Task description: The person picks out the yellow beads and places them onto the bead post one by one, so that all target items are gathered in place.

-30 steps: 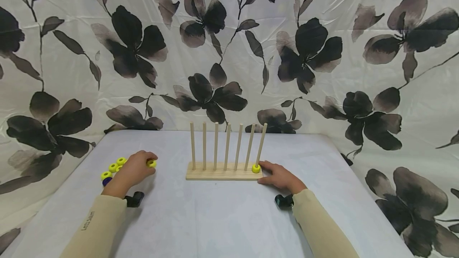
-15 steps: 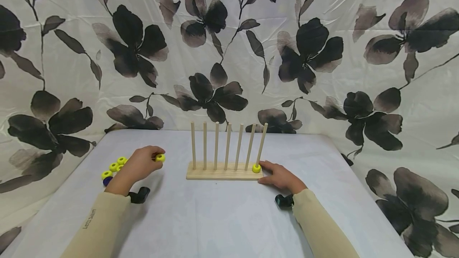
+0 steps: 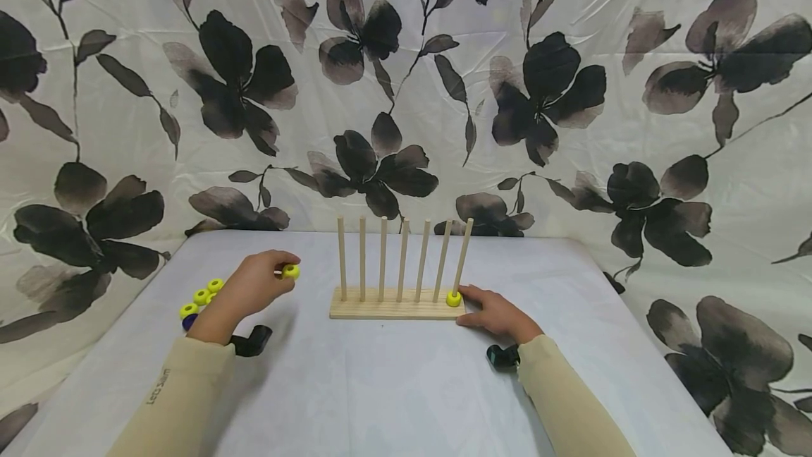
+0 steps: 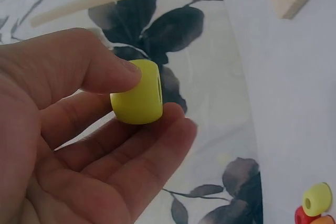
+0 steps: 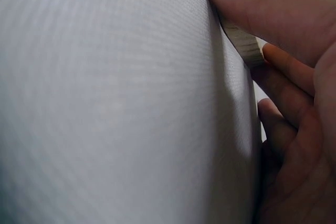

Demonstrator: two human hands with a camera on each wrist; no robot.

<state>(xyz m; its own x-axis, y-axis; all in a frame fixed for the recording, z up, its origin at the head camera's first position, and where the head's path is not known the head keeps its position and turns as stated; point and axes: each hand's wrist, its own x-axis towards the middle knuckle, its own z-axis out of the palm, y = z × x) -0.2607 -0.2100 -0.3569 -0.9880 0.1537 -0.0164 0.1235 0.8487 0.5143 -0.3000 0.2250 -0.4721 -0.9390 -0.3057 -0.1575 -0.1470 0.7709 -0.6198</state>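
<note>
My left hand (image 3: 256, 286) pinches a yellow bead (image 4: 139, 95) between thumb and fingers, raised over the table left of the wooden peg stand (image 3: 380, 313). The bead is a short, smooth cylinder whose hole shows at one side in the left wrist view. Several upright pegs rise in a row from the stand. Another yellow bead (image 3: 453, 299) sits at the foot of the rightmost peg. My right hand (image 3: 497, 312) grips the stand's right end, thumb at the front edge and fingers behind; the base's wooden end (image 5: 244, 43) shows between them in the right wrist view.
Loose yellow beads (image 3: 201, 296) and a dark blue bead (image 3: 189, 321) lie left of my left forearm, which partly hides the group. Red (image 4: 304, 216) and orange beads appear there in the left wrist view. A flowered cloth (image 3: 444, 90) hangs behind the white table (image 3: 380, 393).
My left hand has lifted the yellow bead and carried it up and rightward, toward the peg stand. My right hand and the stand have stayed in place.
</note>
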